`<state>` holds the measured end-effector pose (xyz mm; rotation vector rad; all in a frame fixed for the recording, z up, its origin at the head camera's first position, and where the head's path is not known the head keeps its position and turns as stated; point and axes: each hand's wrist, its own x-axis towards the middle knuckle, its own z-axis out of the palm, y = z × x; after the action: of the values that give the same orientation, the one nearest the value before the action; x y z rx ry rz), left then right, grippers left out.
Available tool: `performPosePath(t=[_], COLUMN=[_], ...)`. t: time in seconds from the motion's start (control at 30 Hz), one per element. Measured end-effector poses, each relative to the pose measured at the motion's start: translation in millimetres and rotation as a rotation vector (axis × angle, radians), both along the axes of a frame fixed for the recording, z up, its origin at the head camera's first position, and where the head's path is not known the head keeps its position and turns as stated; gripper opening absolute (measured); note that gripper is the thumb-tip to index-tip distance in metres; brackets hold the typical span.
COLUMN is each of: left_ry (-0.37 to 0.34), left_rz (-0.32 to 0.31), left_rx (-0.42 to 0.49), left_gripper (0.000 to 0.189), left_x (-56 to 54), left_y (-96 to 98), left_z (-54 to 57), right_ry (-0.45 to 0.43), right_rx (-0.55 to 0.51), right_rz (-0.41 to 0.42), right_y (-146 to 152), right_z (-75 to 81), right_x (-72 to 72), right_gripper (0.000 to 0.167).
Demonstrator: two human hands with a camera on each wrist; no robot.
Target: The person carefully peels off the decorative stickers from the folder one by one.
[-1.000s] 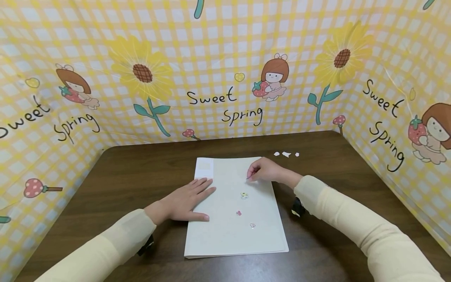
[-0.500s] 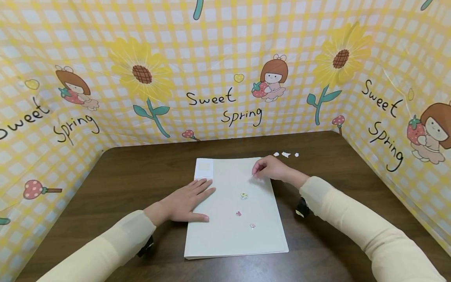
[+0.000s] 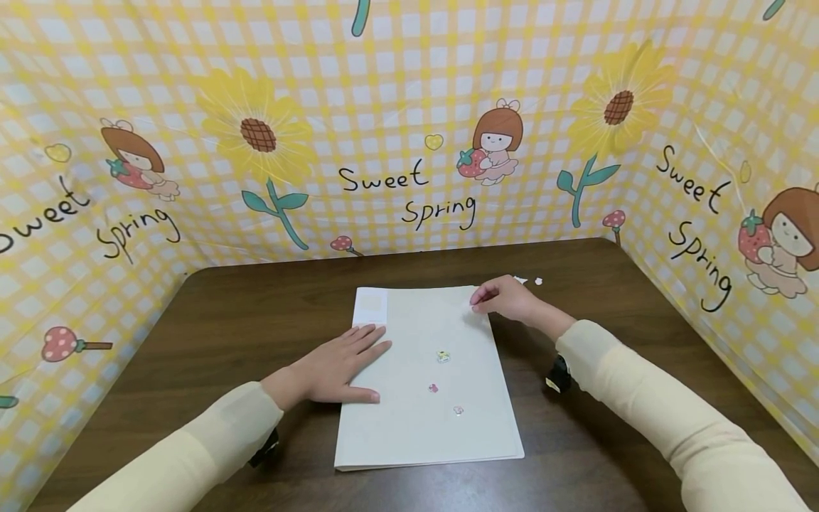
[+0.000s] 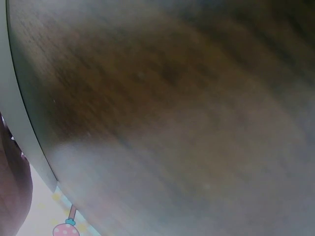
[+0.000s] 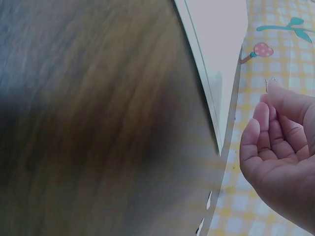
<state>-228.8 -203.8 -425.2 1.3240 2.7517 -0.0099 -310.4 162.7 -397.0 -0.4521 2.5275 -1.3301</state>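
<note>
My left hand (image 3: 342, 363) lies palm down with spread fingers on the left edge of a white folder (image 3: 409, 434). My right hand (image 3: 504, 297) is over the folder's upper right corner. Its thumb and forefinger pinch a small, thin sticker (image 5: 269, 84), which shows nearly edge-on in the right wrist view; the other fingers curl loosely. On the cover are three small stickers: a yellow-green one (image 3: 443, 356), a pink one (image 3: 433, 388) and a pale pink one (image 3: 458, 410). The left wrist view mostly shows blurred tabletop.
White paper scraps (image 3: 539, 281) lie on the dark wooden table (image 3: 269, 299) behind the right hand, which partly hides them. A white label (image 3: 370, 306) marks the folder's upper left corner. A yellow checked cloth (image 3: 384, 92) surrounds the table's back and sides.
My right hand has moved right and away from me, from over the cover to its upper right corner, still pinching the sticker. It now covers some scraps. The left hand stays put.
</note>
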Motion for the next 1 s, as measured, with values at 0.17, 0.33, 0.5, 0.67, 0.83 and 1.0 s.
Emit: performPosePath(t=[0.17, 0.33, 0.5, 0.67, 0.83, 1.0], left_ry=[-0.001, -0.008, -0.006, -0.005, -0.007, -0.013], left_rz=[0.000, 0.010, 0.004, 0.005, 0.007, 0.007], left_rx=[-0.002, -0.006, -0.005, -0.009, -0.010, -0.004], left_gripper=[0.094, 0.094, 0.094, 0.094, 0.094, 0.094], left_x=[0.0, -0.1, -0.4, -1.6, -1.7, -1.2], left_y=[-0.1, 0.3, 0.5, 0.3, -0.1, 0.0], left_z=[-0.5, -0.7, -0.6, -1.4, -1.6, -0.6], right_ry=[0.016, 0.024, 0.019, 0.003, 0.004, -0.001], right_rx=[0.012, -0.003, -0.026, -0.072, -0.081, -0.093], right_rz=[-0.031, -0.072, -0.109, -0.148, -0.200, -0.241], right_y=[9.0, 18.6, 31.2, 43.7, 58.4, 72.5], right_z=[0.9, 0.7, 0.2, 0.7, 0.2, -1.2], right_x=[-1.2, -5.6, -10.1, -15.2, -20.3, -24.1], right_gripper=[0.016, 0.016, 0.018, 0.020, 0.021, 0.025])
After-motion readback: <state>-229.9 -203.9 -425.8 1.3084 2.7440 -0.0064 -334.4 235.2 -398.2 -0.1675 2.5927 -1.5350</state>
